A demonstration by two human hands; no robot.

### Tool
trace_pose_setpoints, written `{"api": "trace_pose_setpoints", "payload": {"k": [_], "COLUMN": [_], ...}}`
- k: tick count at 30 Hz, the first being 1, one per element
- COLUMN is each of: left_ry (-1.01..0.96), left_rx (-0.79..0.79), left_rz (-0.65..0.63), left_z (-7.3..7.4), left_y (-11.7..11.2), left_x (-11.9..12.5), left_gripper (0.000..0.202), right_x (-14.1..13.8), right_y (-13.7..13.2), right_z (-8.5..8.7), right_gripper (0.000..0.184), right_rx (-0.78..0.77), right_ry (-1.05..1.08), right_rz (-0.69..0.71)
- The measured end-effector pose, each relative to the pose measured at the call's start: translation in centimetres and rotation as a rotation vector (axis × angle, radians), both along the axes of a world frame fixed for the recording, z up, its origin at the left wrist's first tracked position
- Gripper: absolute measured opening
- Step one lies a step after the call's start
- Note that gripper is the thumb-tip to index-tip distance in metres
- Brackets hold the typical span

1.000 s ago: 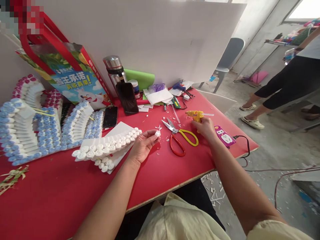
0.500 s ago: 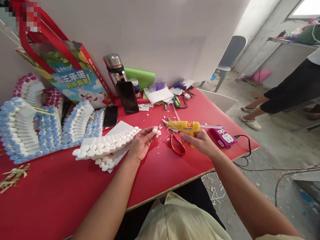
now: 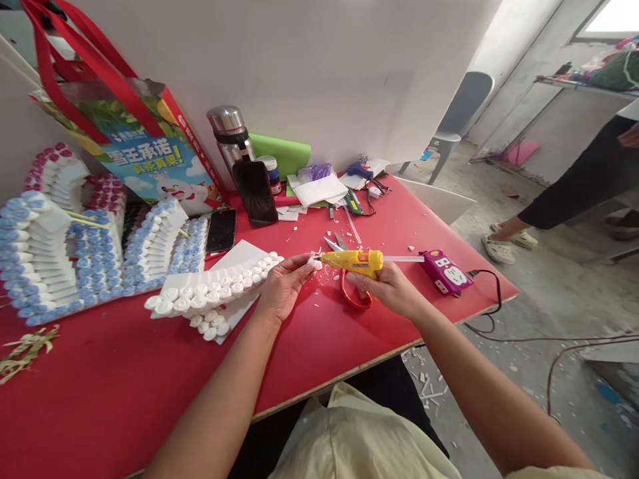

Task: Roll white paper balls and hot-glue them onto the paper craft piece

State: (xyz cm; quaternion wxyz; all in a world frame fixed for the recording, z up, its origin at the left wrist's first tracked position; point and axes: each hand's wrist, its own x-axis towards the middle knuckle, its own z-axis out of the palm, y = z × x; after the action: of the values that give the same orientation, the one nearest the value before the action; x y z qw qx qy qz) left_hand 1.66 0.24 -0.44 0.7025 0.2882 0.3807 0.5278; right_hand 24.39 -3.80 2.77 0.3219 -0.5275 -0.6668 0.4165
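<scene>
My left hand (image 3: 285,286) pinches a small white rolled piece (image 3: 314,263) between thumb and fingertips. Wrapped around a yellow hot glue gun (image 3: 355,261) is my right hand (image 3: 392,285). The gun's nozzle points left and meets the white piece, or nearly so; I cannot tell if they touch. A clear glue stick (image 3: 403,259) juts from its back end. Red-handled scissors (image 3: 355,303) lie beneath the gun, blades partly behind it. Left of my left hand, rows of white rolled pieces (image 3: 213,291) sit along a white board (image 3: 238,257).
Blue-and-white rolled models (image 3: 97,263) and a printed bag (image 3: 160,153) occupy the left. Behind stand a steel flask (image 3: 230,136) and a propped phone (image 3: 254,193). A purple power socket (image 3: 446,271) is at right, its cable over the table edge. A person (image 3: 559,189) stands beyond.
My right hand has moved the glue gun left, bringing its nozzle to the white piece in my left hand. My left hand stays nearly still. The person at right has shifted their feet.
</scene>
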Motion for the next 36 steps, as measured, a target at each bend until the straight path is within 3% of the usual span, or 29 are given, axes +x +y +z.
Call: {"api": "trace_pose_setpoints", "payload": {"k": [36], "left_ry": [0.002], "left_rx": [-0.004], "left_rz": [-0.02], "left_z": [-0.46], "left_y": [0.18], "left_x": [-0.19], "left_gripper": [0.032], "right_x": [-0.05], "right_y": [-0.15], "right_z": [-0.11], "right_gripper": [0.048], "right_rx": [0.077], "right_ry": [-0.038], "right_rz": [-0.024]}}
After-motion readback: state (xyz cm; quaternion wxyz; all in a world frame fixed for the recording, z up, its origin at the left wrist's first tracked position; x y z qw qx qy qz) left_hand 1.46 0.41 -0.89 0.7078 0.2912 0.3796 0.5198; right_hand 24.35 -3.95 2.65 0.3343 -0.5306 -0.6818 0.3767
